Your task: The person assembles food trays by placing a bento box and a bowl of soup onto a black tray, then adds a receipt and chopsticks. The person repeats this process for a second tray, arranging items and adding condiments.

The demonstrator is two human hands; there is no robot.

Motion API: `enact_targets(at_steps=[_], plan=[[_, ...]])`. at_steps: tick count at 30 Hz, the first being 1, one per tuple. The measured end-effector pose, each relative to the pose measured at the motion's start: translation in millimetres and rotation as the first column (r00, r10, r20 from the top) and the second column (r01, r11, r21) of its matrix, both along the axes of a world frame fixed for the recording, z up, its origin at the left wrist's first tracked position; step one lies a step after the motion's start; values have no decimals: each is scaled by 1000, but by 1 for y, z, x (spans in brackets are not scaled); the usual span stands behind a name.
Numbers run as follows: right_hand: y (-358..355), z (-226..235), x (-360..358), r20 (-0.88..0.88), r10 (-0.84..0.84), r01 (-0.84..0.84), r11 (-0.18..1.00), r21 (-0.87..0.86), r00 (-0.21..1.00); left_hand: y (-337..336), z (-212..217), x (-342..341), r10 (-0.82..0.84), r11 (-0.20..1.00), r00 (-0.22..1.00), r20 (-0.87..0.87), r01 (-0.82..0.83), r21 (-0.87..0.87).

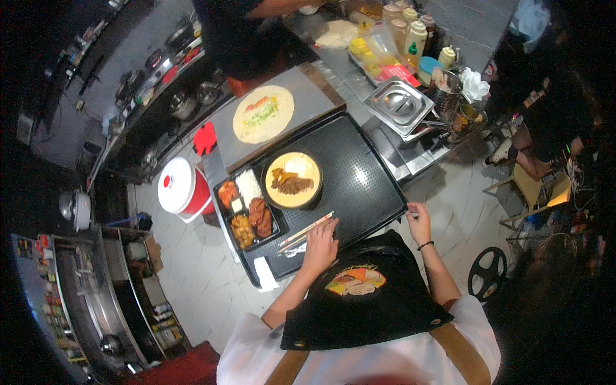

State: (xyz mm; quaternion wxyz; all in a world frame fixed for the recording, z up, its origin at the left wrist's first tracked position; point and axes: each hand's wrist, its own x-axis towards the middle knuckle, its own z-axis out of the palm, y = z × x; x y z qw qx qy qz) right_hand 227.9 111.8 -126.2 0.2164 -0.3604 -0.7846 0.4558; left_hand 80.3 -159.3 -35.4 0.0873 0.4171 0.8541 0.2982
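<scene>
Down at the near edge of the black tray, the chopsticks lay slantwise in their paper sleeve, and the left hand rested on their near end, fingers curled down over them; whether it actually pinched them or only pressed on them could not be told. The right hand gripped the tray's right corner, fingers closed over the rim.

Just beyond the chopsticks stood a round bowl with rice, a brown meat portion and yellow pieces, and touching its left side lay a divided meal box with rice, fried pieces and reddish cutlets. A white slip of paper lay on the tray's near left corner. The tray itself rested on the tabletop with its near part jutting out over the floor.

Further off, a flat wrap with filling lay open on the tabletop, with steel pans and sauce bottles to the right, and another person's dark sleeve behind. A red and white bucket stood on the floor to the left.

As a judgement: the tray overhung, so a one-sided pull at the right corner could have tipped it and slid the bowl or box. The loose chopsticks could also have rolled off the near rim if nudged.
</scene>
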Motion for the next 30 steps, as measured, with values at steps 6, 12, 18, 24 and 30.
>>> enact_targets(at_steps=[6, 12, 18, 24, 30], plan=[[7, -13, 11, -80, -107, 95, 985, -143, 991, 16, 7, -3, -40, 999, 999, -8, 40, 12], [50, -24, 13, -140, -72, 57, 993, -105, 988, 48, 20, 4, 60, 998, 998, -32, -59, 27], [122, -31, 32, -156, 29, -61, 977, -207, 987, 106, 14, 44, 74, 996, 997, -22, -73, 57], [197, -31, 84, -119, 122, -144, 969, -202, 985, 197, 21, 102, 54, 991, 998, 17, -56, 122], [256, -67, 102, 15, 326, -317, 928, -197, 945, 228, 14, 153, 234, 968, 964, 125, -244, 66]])
